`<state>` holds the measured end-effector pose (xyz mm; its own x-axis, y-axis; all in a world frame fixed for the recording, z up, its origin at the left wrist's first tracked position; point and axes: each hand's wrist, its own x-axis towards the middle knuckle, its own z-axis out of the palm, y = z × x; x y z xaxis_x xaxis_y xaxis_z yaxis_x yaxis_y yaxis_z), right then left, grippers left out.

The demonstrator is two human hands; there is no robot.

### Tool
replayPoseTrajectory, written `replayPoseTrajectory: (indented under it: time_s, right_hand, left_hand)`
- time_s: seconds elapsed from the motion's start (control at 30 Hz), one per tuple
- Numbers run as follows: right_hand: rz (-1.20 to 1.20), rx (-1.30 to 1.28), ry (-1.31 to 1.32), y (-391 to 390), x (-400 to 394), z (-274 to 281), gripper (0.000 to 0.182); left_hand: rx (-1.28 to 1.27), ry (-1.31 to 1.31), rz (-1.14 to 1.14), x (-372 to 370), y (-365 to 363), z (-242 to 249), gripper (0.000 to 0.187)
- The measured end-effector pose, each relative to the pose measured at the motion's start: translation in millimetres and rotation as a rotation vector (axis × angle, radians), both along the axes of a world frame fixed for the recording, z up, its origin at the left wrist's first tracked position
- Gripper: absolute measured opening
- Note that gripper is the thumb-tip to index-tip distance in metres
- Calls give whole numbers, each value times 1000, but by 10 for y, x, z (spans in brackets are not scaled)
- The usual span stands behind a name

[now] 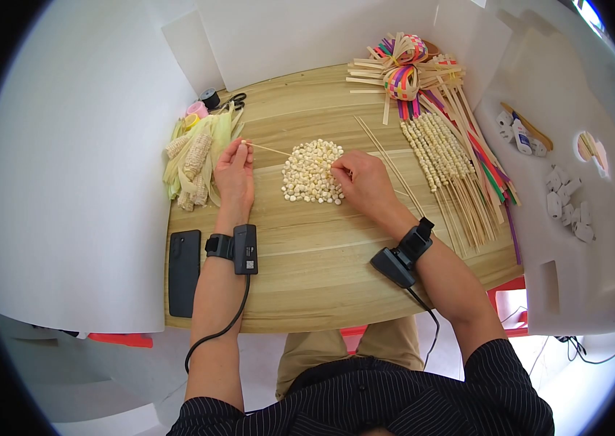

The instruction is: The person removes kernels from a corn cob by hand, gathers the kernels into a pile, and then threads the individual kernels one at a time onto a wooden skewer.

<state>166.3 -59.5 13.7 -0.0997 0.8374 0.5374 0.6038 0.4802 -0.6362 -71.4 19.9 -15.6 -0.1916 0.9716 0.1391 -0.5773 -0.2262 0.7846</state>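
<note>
My left hand (235, 173) pinches a thin wooden stick (270, 150) near its left end, where a pale kernel sits by the fingertips. The stick points right, its far end over the top left of a pile of pale corn kernels (312, 171). At the pile's right edge is my right hand (353, 174), its fingers curled together; whatever they may hold is hidden. Loose sticks (394, 168) lie just right of that hand. Farther right, several sticks strung with kernels (438, 149) lie side by side.
Corn cobs with husks (195, 158) lie at the left, near scissors (235, 100) and a black spool (209, 98). A dark phone (185, 273) rests at the front left. Woven colourful balls (401, 82) and strips stand at the back right. White walls (307, 36) surround the wooden table (307, 254).
</note>
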Motion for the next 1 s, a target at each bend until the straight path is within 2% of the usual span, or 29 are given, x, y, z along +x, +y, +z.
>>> replayPoseTrajectory:
  time_s: [0.6,0.7,0.77,1.0]
  right_hand:
    - [-9,-1,-31,1,-16,-23,9]
    - [-8,3,-28,-30,-23,-1,8]
    - [-7,4,-30,-27,-18,-2,8]
    - [-12,-12,-37,-16,-23,-21,8]
  left_hand:
    - [-49,60,69,71,-53,48,20]
    - [-18,124,105,86,-60,46,20]
    - [0,259,219,99,-55,57,20]
    - [29,398,341,133,-65,78,16]
